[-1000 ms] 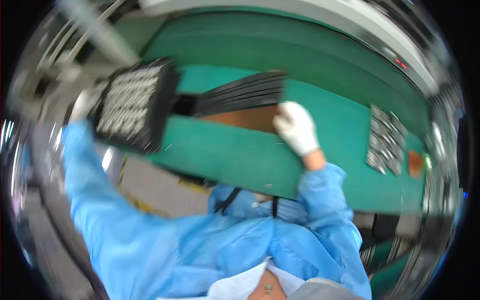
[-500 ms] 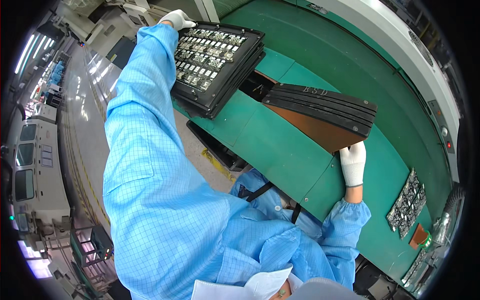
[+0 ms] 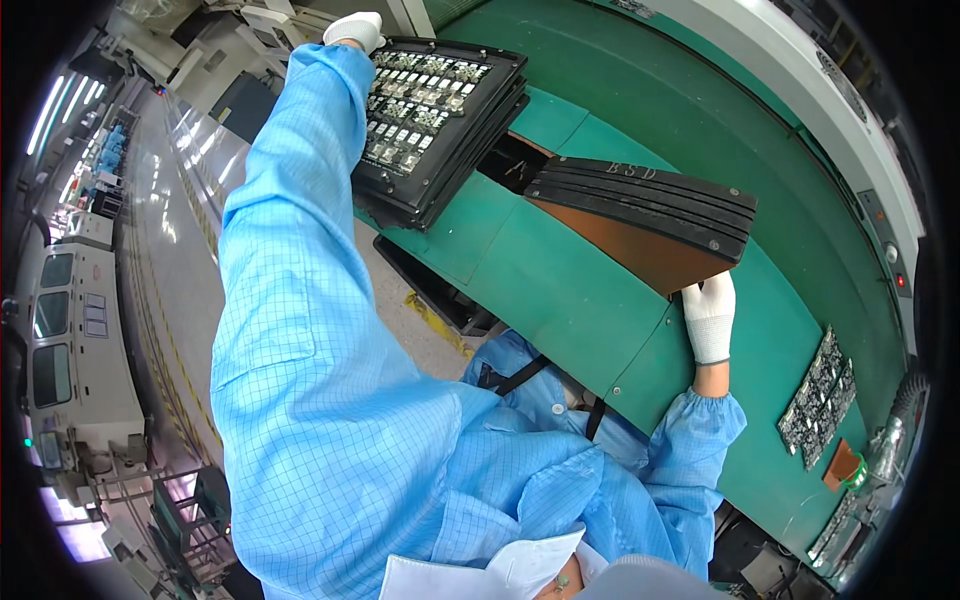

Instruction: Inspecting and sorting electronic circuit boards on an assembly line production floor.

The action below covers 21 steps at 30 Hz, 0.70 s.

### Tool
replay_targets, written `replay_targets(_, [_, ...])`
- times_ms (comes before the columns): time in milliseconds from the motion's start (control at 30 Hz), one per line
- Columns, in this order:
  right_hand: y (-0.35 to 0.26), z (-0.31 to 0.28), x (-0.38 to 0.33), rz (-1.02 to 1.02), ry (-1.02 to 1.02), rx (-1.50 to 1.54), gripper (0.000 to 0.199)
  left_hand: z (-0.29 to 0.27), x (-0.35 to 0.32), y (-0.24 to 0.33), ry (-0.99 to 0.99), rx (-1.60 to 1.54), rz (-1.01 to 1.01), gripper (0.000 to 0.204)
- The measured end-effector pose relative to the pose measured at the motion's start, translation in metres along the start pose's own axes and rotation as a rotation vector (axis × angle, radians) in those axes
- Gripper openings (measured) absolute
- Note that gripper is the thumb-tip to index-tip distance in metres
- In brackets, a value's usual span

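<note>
Fingers on the head cam: left hand (image 3: 355, 31) is up at the far left corner of the black tray stack (image 3: 460, 131) with small boards (image 3: 430, 88) on top, right hand (image 3: 711, 315) is at the near right corner of the black-and-brown block (image 3: 650, 195) on the desk (image 3: 550, 290), tips hidden so can't tell if either's gripping

The left arm (image 3: 290, 270) is outstretched, right arm (image 3: 692, 450) nearer in, both hands (image 3: 355, 31) (image 3: 711, 318) gloved.

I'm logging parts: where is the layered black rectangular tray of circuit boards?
In the head view, the tray is upper left, at the left end of the green bench, with the white-gloved left hand at its upper-left corner.
</note>
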State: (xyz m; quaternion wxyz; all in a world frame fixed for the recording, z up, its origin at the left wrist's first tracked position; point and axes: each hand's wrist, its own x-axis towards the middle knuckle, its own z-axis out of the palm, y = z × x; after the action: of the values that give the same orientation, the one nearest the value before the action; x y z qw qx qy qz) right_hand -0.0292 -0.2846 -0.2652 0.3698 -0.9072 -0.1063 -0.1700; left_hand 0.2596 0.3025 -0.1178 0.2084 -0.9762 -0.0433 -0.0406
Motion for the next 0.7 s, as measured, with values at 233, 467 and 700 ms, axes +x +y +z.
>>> replay_targets(233, [-0.011, -0.004, 0.002, 0.006, -0.001, 0.026, 0.02, -0.034, -0.02, 0.027, 0.081, -0.402, 0.475, 0.047])
replay_targets(467, [-0.036, -0.012, 0.013, 0.025, -0.085, -0.018, 0.025, -0.025, -0.027, 0.008, 0.045, -0.489, 0.625, 0.037])
replay_targets(700, [-0.017, -0.017, -0.001, 0.026, 0.115, -0.067, 0.025, 0.006, 0.052, 0.022, 0.05, -0.469, 0.615, 0.028])
